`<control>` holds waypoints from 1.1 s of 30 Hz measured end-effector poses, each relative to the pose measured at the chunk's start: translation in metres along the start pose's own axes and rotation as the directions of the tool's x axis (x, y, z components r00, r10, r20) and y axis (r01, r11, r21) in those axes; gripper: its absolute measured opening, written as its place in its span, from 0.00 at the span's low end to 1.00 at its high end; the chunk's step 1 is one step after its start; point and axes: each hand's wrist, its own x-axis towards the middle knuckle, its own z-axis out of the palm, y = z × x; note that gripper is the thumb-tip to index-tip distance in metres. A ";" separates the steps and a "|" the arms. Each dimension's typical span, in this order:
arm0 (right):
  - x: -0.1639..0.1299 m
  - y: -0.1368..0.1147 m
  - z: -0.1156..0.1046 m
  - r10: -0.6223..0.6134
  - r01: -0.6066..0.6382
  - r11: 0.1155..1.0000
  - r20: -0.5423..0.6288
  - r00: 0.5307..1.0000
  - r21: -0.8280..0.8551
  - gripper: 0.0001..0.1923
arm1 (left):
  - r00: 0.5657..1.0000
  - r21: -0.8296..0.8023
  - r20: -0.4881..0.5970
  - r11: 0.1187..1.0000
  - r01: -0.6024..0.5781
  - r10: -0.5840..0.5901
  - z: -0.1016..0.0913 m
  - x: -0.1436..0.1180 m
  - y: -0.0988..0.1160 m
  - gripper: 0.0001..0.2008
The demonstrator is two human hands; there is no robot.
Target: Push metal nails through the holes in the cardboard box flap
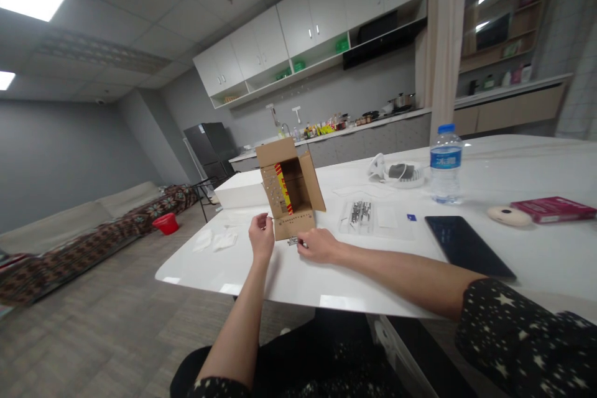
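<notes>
Head view: you sit at a white table (373, 273), both forearms stretched out over it.
Box: a small cardboard box (290, 196) lies on its side mid-table, opening toward you, flaps spread.
Left hand: your left hand (261, 237) is raised just left of the box, thumb and fingertips pinched together; whether they hold anything is too small to tell.
Right hand: your right hand (318, 244) rests on the table, fingers curled onto small metal parts (293, 240) just in front of the box's near flap.
Right of box: a clear bag of screws (360, 213), then a dark tablet (466, 245).
Far right: a water bottle (446, 165), a red box (553, 208).
</notes>
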 end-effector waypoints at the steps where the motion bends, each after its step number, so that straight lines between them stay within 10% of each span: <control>1: 0.000 0.000 -0.001 0.002 -0.002 1.000 0.002 1.000 0.002 0.14 | 1.000 -0.025 -0.029 1.000 0.009 -0.010 0.003 0.001 0.001 0.13; 33: 0.000 0.000 0.000 -0.006 0.006 1.000 -0.003 1.000 -0.001 0.14 | 0.998 -0.033 -0.010 0.998 0.058 -0.058 0.012 -0.019 -0.017 0.14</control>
